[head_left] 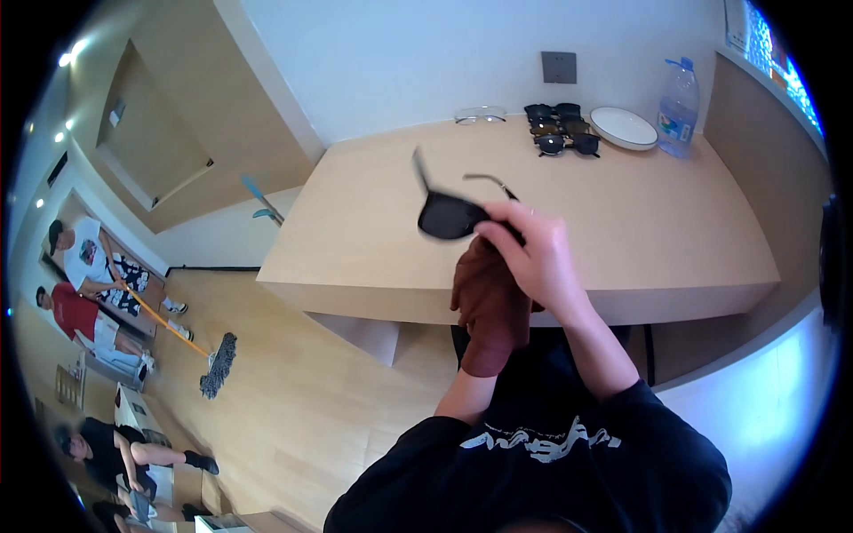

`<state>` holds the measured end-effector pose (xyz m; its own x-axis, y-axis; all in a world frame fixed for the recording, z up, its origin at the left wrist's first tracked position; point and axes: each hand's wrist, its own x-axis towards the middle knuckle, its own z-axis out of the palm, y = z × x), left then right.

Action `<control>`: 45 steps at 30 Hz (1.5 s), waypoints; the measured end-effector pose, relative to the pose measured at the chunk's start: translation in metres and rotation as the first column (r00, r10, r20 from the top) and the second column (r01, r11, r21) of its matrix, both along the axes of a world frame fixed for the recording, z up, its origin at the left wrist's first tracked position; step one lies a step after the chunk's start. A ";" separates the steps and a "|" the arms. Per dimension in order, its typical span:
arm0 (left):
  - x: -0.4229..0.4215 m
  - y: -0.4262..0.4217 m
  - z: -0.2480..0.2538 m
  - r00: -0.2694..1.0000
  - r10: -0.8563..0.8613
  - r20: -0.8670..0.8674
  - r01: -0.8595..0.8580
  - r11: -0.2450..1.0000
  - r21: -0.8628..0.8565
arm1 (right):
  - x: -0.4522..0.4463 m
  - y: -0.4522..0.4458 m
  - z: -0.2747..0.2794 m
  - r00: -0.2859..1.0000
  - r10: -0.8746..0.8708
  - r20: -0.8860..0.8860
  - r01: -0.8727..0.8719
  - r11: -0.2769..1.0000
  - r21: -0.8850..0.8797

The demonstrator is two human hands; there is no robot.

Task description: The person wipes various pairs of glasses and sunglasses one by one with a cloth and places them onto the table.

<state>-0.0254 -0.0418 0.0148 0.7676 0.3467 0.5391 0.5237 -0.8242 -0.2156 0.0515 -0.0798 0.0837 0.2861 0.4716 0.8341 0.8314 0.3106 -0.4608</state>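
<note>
From where I stand: one pair of black, plastic-looking sunglasses with dark lenses [449,216], arms folded out, held in the air above the pale wood-toned bench [373,231], left of the round white dark-rimmed plate [624,127] and nearer the person. Bare right hand [538,258]: fingers pinching the frame beside one lens. Left hand [494,320]: covered by a soft, dark-brown cloth [484,271], just under the frame; can't tell if its fingers are closed or loose.

Handling, my guess: light, stiff front, thin arms liable to strain at the hinges; lenses slick, quick to smudge or scratch. Best hold: bridge or rim, off the lens faces. Cloth looks limp, easy to bunch.

Counts: sunglasses in hand, one. Dark-framed sunglasses in a column [558,130], three pairs by my count, just left of the plate. Thin-framed clear-lens glasses [481,115], one pair, farther left of the plate. Clear plastic bottle with blue cap [677,115], one, just right of the plate. Plate, one. Cloth, one.
</note>
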 end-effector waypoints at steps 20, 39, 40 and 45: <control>0.027 0.026 0.010 0.241 0.102 0.965 0.961 -0.160 -0.223 | 0.008 -0.018 -0.020 0.937 0.344 0.067 -0.339 0.938 -0.069; 0.015 0.015 0.007 0.712 -0.020 0.702 0.683 0.255 -0.685 | 0.045 -0.027 -0.029 0.923 -0.040 -0.382 0.006 0.996 -0.092; 0.017 0.017 0.008 0.663 0.033 0.748 0.729 0.198 -0.655 | 0.045 -0.029 -0.028 0.928 -0.048 -0.370 0.017 0.996 -0.086; 0.013 0.037 0.017 0.503 0.352 0.789 0.844 -0.002 -0.537 | 0.060 -0.050 -0.020 0.918 0.081 -0.388 -0.107 0.993 -0.044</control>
<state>-0.0124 -0.0052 0.0323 0.5777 0.7740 0.2593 -0.3914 -0.0161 0.9201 0.1114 -0.1295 0.0635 0.5309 0.5602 0.6359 0.5541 0.3383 -0.7606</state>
